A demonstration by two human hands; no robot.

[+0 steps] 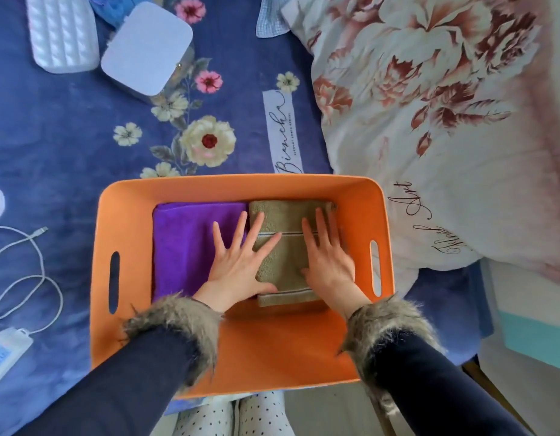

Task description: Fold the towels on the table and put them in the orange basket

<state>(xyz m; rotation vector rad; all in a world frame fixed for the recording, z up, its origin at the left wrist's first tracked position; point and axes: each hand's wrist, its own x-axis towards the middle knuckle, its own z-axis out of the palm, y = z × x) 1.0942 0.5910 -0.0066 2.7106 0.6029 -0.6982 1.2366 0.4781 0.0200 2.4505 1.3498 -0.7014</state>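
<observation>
While both hands press, olive towel partly hidden

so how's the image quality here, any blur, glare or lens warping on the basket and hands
Head view: soft, even daylight with no glare; only a faint shadow inside the orange basket. Wide-angle warping bows the basket's rim and stretches the sleeves toward the lower corners. The left hand, right hand, olive towel and purple towel are fairly sharp; the fur cuffs look slightly smeared.
</observation>
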